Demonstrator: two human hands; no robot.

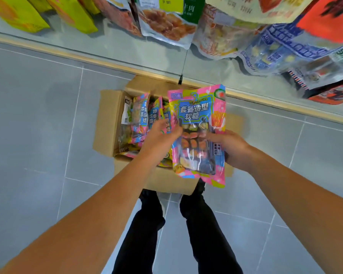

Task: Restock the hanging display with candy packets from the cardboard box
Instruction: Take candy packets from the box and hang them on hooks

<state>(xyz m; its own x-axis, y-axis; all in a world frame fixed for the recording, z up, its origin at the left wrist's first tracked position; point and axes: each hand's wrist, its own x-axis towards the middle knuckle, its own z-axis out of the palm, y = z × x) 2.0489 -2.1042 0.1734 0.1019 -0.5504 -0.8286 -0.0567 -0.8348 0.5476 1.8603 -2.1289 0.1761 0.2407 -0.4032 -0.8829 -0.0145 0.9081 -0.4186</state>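
While both arms reach down | right hand (233, 149) grips candy packet (199, 135) | left hand (159, 141) pinches its edge

My one camera sits on my head and looks steeply down past both forearms to my legs and the grey tiled floor (38, 119). The wide lens bends the edges. The cardboard box (107, 123) lies near, mid-frame; hanging packets (166, 22) crowd the top edge, close to the lens.

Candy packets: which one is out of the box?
The big pink candy packet, held flat and facing up by both hands, left hand and right hand. The others stand on edge inside the cardboard box.
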